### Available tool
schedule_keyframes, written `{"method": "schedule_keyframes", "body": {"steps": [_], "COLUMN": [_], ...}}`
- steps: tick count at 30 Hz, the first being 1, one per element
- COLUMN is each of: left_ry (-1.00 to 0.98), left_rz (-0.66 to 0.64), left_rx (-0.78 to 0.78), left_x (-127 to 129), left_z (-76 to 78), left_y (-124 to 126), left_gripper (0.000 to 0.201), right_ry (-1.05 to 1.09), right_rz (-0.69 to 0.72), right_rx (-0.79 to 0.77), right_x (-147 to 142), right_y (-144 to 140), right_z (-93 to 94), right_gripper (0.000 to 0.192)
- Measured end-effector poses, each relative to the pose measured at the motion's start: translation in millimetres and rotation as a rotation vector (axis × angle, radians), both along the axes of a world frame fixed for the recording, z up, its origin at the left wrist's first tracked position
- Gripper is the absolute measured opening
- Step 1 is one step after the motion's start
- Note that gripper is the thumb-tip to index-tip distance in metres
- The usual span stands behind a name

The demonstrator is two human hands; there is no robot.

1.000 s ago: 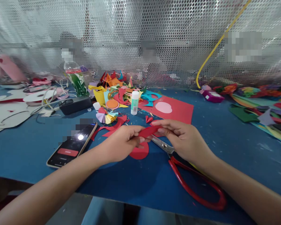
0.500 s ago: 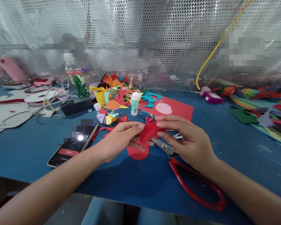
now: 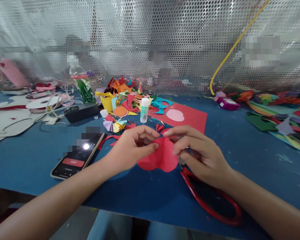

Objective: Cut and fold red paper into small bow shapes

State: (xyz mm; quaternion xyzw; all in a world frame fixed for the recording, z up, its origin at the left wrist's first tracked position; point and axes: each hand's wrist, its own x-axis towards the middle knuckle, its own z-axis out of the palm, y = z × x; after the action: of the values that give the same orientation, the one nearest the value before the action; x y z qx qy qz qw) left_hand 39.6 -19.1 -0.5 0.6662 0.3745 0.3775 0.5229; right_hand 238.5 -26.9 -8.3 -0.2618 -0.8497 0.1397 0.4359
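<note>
A person sat at a blue table (image 3: 240, 146), seen from a camera on their head, with both bare forearms reaching in from the near edge. The left hand (image 3: 130, 150) and the right hand (image 3: 202, 153) met at the middle of the table and together held a red paper piece (image 3: 165, 156) with a rounded lower edge. It hung just above the tabletop, between the two hands. Each hand pinched its top edge with thumb and forefinger closed narrowly on the paper, while the other fingers curled loosely.

Just under the right hand lay red-handled scissors (image 3: 215, 206), the loops pointing toward the near right. Left of the hands, a phone (image 3: 77, 156) lay face up with its screen lit. Farther back stood a white glue stick (image 3: 144, 110), beside a red sheet (image 3: 190, 116) bearing a pale pink oval. A heap of coloured paper scraps (image 3: 122, 96) lay behind it, and a plastic bottle (image 3: 81, 83) stood to the far left. A perforated metal screen (image 3: 150, 40) closed off the far side.

Judging from the grip, the paper would handle best with light, even pinches near the top edge, keeping both halves aligned so the thin paper neither creased crookedly nor tore.
</note>
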Motion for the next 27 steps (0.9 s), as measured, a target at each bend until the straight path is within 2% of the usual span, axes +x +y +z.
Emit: {"method": "schedule_keyframes", "body": {"steps": [2, 6, 10, 12, 14, 16, 21, 24, 27], "left_ry": [0.038, 0.230, 0.418, 0.416, 0.418, 0.487, 0.750, 0.819, 0.837], "left_rz": [0.027, 0.047, 0.026, -0.006, -0.025, -0.023, -0.045, -0.065, -0.051], "left_rx": [0.056, 0.089, 0.144, 0.142, 0.122, 0.139, 0.358, 0.442, 0.464], "left_x": [0, 0, -1, -1, -1, -2, -2, -1, 0], "left_z": [-1.4, -3.1, -5.7, -7.6, -9.4, -10.8, -14.9, -18.5, -21.3], "left_y": [0, 1, 3, 4, 5, 6, 10, 13, 14], "left_gripper": [0.016, 0.021, 0.022, 0.019, 0.015, 0.014, 0.018, 0.018, 0.018], "right_ry": [0.031, 0.042, -0.066, -0.103, -0.171, -0.260, -0.380, -0.421, -0.454], "right_rz": [-0.037, -0.114, -0.162, -0.163, -0.173, -0.199, -0.262, -0.245, -0.198], "right_rx": [-0.151, -0.553, -0.683, -0.679, -0.641, -0.588, -0.415, -0.278, -0.226], "right_x": [-2, -6, -7, -7, -7, -7, -6, -4, -3], "right_y": [0, 4, 7, 7, 7, 7, 9, 13, 17], "right_z": [-2.1, -9.0, -12.0, -12.0, -11.9, -11.8, -14.4, -19.0, -23.4], "right_gripper": [0.011, 0.021, 0.022, 0.022, 0.014, 0.009, 0.013, 0.015, 0.011]}}
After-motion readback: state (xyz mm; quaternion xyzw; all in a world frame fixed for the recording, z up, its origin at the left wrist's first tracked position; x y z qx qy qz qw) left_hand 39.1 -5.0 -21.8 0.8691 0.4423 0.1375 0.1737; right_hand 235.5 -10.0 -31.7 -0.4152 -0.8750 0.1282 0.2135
